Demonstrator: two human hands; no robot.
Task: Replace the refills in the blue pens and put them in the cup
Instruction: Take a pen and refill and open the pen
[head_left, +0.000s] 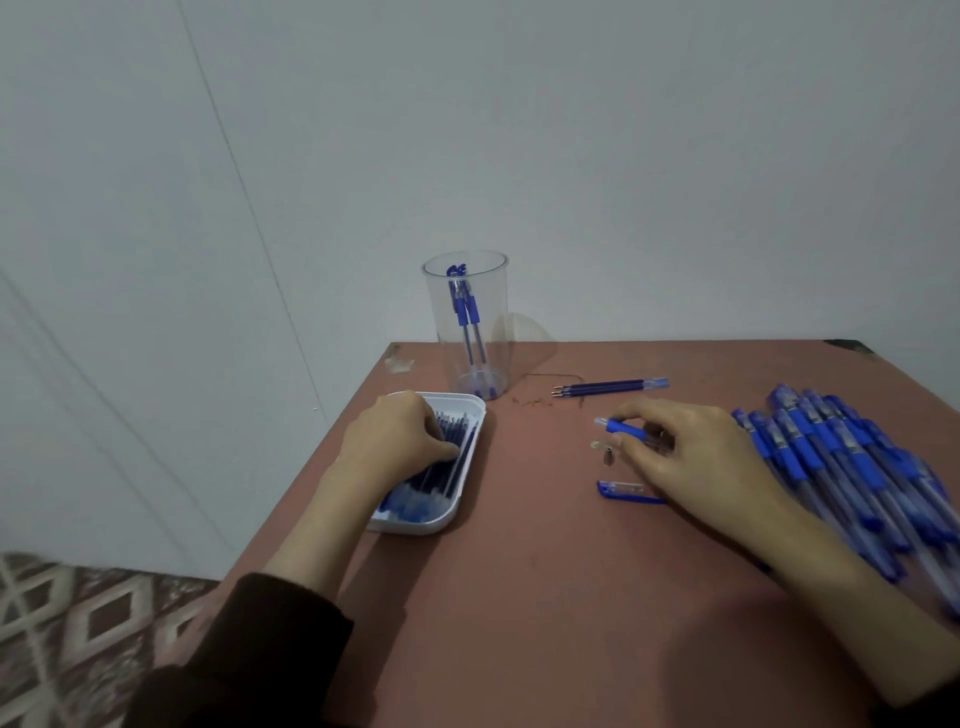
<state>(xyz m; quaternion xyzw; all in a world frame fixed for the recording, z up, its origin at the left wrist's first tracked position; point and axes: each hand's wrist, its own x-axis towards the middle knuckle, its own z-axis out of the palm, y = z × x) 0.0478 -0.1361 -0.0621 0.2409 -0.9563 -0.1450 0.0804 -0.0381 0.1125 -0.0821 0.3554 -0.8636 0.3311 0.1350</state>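
A clear plastic cup (470, 322) stands at the table's far left with blue pens inside. In front of it lies a white tray (462, 415) full of dark blue refills (457, 457). My left hand (395, 447) reaches into the tray, its fingers curled on the refills. My right hand (691, 452) holds an open blue pen barrel (626, 428) just above the table. A small pen tip (605, 452) and a blue cap (623, 491) lie below that hand. Used refills (608, 387) lie behind it.
A large heap of blue pens (852, 467) fills the right side of the reddish table (519, 597). The table's left edge runs beside the tray; patterned floor (78, 634) shows below. A pale wall stands right behind the cup.
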